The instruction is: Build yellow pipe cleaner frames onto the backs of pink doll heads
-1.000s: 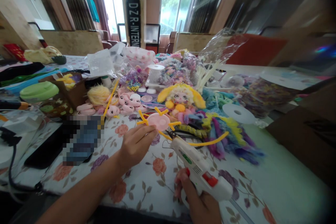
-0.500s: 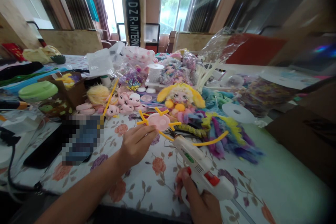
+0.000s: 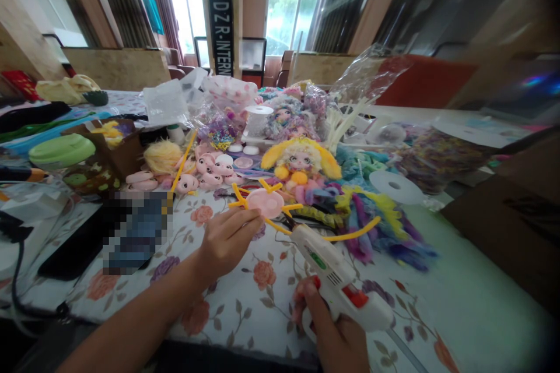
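Between the fingertips of my left hand [image 3: 230,236] is a pink oval plastic piece [image 3: 268,203] with yellow pipe-cleaner strips bent out around its edge. A long yellow pipe cleaner [image 3: 354,233] trails from it to the right, passing behind the glue gun. My right hand [image 3: 326,315] is wrapped around the handle of a white hot glue gun [image 3: 336,268] with red and green parts. The gun's nozzle [image 3: 289,221] points up and left, close to the lower right edge of the pink piece; whether it touches cannot be made out.
Beyond my hands sits a doll with yellow ears [image 3: 300,157]. Pink doll faces [image 3: 210,166] lie to its left, coloured fluffy yarn [image 3: 371,221] to its right. A phone [image 3: 140,233], a green-lidded jar [image 3: 63,151] and a white spool [image 3: 396,185] stand around the flowered tablecloth [image 3: 245,315].
The glue gun and my right hand have shifted very slightly to the right. My left hand and the pink piece stay practically where they were.
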Available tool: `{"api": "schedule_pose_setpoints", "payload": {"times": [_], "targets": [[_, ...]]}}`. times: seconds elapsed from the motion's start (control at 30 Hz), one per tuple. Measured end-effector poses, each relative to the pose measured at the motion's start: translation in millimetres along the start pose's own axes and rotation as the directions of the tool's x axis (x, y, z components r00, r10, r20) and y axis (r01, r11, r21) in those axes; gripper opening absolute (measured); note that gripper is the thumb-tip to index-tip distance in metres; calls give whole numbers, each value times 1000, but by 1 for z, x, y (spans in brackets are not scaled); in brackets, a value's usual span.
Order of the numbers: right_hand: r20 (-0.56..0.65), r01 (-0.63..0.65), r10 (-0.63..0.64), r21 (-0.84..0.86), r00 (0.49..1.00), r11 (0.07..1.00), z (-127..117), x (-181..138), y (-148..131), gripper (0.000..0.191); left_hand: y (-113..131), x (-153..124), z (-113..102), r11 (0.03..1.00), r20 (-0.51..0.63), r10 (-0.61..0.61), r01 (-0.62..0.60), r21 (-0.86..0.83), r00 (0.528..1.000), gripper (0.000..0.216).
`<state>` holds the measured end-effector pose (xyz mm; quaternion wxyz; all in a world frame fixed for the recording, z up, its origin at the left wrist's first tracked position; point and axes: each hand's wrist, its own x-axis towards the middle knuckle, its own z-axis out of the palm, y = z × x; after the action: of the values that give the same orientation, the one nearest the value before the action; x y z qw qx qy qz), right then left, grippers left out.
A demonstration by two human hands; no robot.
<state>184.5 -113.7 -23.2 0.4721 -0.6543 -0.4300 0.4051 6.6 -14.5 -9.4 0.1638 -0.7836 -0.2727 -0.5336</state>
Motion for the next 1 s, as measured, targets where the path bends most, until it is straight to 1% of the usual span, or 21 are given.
{"api": "schedule_pose_setpoints", "payload": {"times": [0.2,0.4,0.5,0.63,0.73,0.9,1.0], "targets": [[-2,19,-19,-10,1000,1000,-1,1,3,52,0,0,0,1000,3,24,-24,-10,1000,26],[-17,-4,4,7,1000,1000,1,1,2,52,0,0,0,1000,7,20,-20,4,1000,21],[-36,-4,4,3,999,1000,0,1,1,50,-1,1,0,1000,8,28,-28,-1,1000,22],[-12,16,-16,-4,1000,1000,-1,1,1,45,-1,1,0,999,15,39,-40,2,999,21],[-9,33,-33,34,999,999,-2,2,2,43,-2,1,0,999,25,38,-38,-4,999,20],[-58,25,-20,76,998,997,-2,4,7,39,-2,1,2,998,61,45,-42,-39,997,19],[-52,41,-34,144,998,989,-2,4,9,39,-5,1,3,1000,77,2,-1,-17,997,19]]}}
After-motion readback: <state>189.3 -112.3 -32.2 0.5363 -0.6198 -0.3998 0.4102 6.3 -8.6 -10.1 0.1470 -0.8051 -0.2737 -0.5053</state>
